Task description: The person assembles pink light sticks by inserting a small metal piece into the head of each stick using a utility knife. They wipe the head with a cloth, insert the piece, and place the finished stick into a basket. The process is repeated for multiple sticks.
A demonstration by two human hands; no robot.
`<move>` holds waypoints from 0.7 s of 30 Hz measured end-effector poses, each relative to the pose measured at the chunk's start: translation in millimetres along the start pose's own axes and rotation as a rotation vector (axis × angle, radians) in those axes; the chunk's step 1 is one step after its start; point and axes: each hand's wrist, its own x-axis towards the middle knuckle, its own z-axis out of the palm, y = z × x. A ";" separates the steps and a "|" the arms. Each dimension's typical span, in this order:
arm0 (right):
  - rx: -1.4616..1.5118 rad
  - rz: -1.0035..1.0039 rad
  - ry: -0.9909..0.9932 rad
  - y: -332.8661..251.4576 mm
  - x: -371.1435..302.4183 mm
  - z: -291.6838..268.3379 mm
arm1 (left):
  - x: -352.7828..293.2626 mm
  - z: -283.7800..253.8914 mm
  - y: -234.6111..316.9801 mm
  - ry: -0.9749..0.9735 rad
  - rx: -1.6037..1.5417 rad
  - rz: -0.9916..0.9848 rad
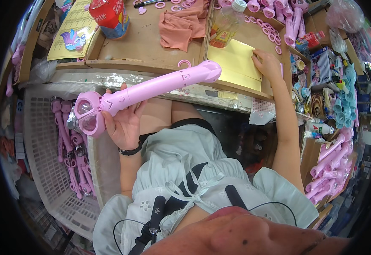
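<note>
Within left hand point(124, 123): pink wand point(147, 91)

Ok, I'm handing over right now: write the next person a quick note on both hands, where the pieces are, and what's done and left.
Left hand: holds a pink toy wand near its round head, above the lap.
Right hand: flat on a yellow sheet on the workbench, holding nothing.
Done: more pink wands lie in the white crate on the left.
Left: loose pink rings on the bench; more wands stacked in a box at right.
</note>
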 end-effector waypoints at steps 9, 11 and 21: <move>0.034 0.100 -0.059 -4.5 -2.6 -15.6 | 0.2 -1.6 -4.3 0.021 0.017 -0.012; 0.025 0.097 -0.055 -8.6 -1.6 -17.4 | 0.8 -1.3 -4.5 0.016 0.026 -0.014; 0.084 0.301 0.018 3.6 -1.9 -12.7 | 0.3 -2.8 -2.3 0.034 0.042 -0.008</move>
